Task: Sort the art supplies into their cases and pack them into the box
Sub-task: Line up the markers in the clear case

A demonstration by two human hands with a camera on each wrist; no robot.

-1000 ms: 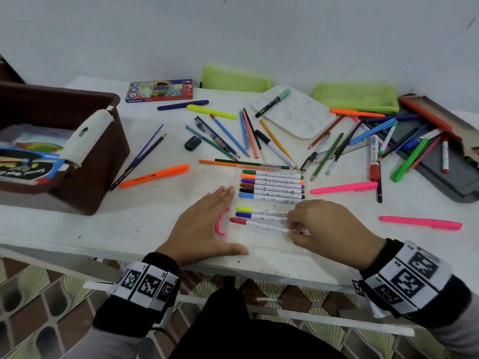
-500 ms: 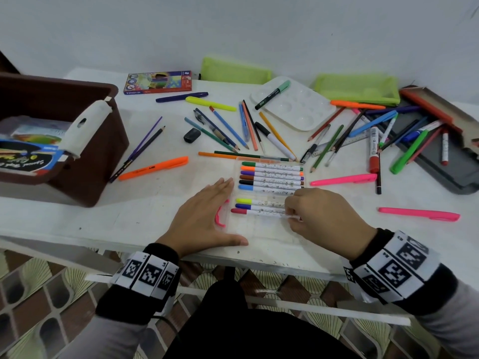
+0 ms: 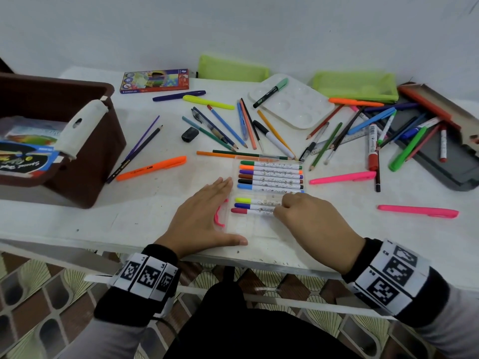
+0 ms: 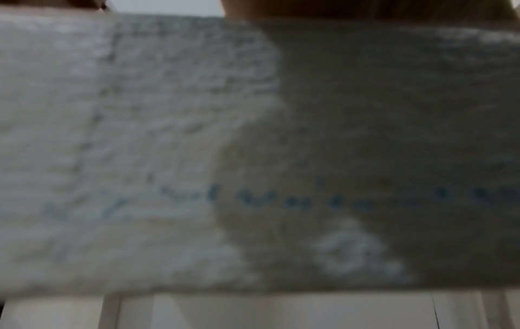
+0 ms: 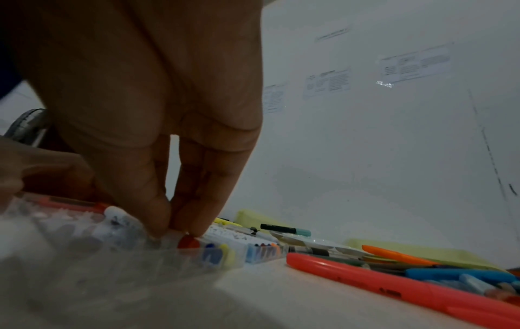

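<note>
A clear plastic marker case [image 3: 259,227] lies open near the table's front edge. Several white markers with coloured caps fill its far half; a yellow, a blue and a red marker [image 3: 242,210] lie below them. My left hand [image 3: 207,211] rests flat on the table against the case's left side, fingers straight. My right hand [image 3: 281,209] has curled fingers on the right end of the red marker. In the right wrist view the fingertips [image 5: 180,227] press on the red marker [image 5: 188,242] in the case [image 5: 222,258]. The left wrist view is only a blur of tabletop.
A brown box [image 3: 85,161] holding packs stands at the left. Loose pens, pencils and highlighters fan out behind the case. A white palette [image 3: 293,104], two green pouches [image 3: 355,85], a grey tin [image 3: 453,164] and a pink highlighter [image 3: 417,211] lie to the right.
My right hand has nudged the red marker up against the blue one in the case. The left hand has stayed flat in place.
</note>
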